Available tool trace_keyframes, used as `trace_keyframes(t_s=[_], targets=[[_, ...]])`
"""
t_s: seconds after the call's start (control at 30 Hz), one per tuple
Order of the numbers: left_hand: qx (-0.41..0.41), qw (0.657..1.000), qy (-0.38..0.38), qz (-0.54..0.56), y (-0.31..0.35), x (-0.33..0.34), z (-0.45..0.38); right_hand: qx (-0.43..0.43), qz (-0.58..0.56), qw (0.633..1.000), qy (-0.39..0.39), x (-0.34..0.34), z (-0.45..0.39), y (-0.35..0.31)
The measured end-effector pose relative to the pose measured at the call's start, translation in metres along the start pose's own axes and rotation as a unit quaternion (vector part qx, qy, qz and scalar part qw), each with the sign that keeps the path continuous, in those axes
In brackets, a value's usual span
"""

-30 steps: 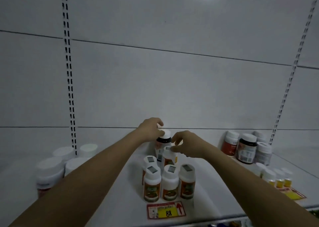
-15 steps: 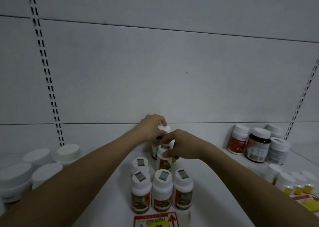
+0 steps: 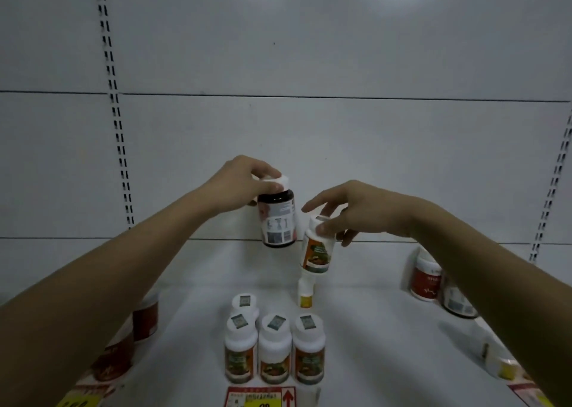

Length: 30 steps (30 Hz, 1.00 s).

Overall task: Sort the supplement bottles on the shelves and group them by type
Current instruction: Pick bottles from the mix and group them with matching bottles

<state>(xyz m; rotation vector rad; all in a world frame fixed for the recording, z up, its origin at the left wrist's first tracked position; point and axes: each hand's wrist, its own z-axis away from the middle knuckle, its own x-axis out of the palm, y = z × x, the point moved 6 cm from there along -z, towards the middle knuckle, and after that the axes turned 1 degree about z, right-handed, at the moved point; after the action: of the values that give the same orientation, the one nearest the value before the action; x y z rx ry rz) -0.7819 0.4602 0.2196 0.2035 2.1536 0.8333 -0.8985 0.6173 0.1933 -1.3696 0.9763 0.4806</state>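
The supplement bottles are now split between hands and shelf: two that stood at the back of the cluster half a second ago have been lifted clear. The left hand (image 3: 238,187) has its grip closed over the white cap of the dark bottle (image 3: 277,221), which hangs upright in the air toward the back edge of the shelf (image 3: 371,329). The right hand (image 3: 349,215) pinches the cap of an orange-label bottle (image 3: 317,249) with thumb and fingers; that bottle tilts slightly and also hangs clear of the shelf, just right of the dark one.

Uncovered below them, a small yellow-label bottle (image 3: 305,293) stands alone behind the group. Four matching orange-label bottles (image 3: 274,351) stand in a tight block at the front edge, behind the price tag (image 3: 260,399).

This likely means the mixed bottles are being pulled apart: the orange-label one belongs with the front block, and the dark one looks like it matches the dark bottle (image 3: 458,301) toward the right edge, beside a red-label jar (image 3: 425,283). More red-label jars (image 3: 130,344) sit at the left edge. Sorting seems midway; the small yellow-label one still needs a home.
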Motion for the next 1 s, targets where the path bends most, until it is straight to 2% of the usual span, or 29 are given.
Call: trace_keyframes(t_s=[0.23,0.37,0.5,0.73,0.87,1.0], targets=[[-0.017,0.999,0.01,0.03,-0.004,-0.018,0.022,0.026,0.026,0.999,0.0,0.014,-0.008,-0.001],[-0.038,0.998,0.014,0.05,-0.016,-0.031,0.032,0.016,-0.009,1.0,-0.006,0.029,-0.023,-0.003],[-0.045,0.997,0.02,0.067,-0.029,-0.045,0.04,0.049,-0.039,0.996,-0.056,0.057,-0.04,0.004],[-0.056,0.995,0.025,0.076,-0.047,-0.057,0.046,0.069,-0.003,0.988,-0.138,0.107,-0.055,0.014],[-0.057,0.995,0.02,0.084,-0.048,-0.055,0.049,0.075,0.04,0.982,-0.169,0.125,-0.054,0.017],[-0.06,0.994,0.02,0.084,-0.043,-0.052,0.055,0.077,0.028,0.979,-0.188,0.133,-0.048,0.017]])
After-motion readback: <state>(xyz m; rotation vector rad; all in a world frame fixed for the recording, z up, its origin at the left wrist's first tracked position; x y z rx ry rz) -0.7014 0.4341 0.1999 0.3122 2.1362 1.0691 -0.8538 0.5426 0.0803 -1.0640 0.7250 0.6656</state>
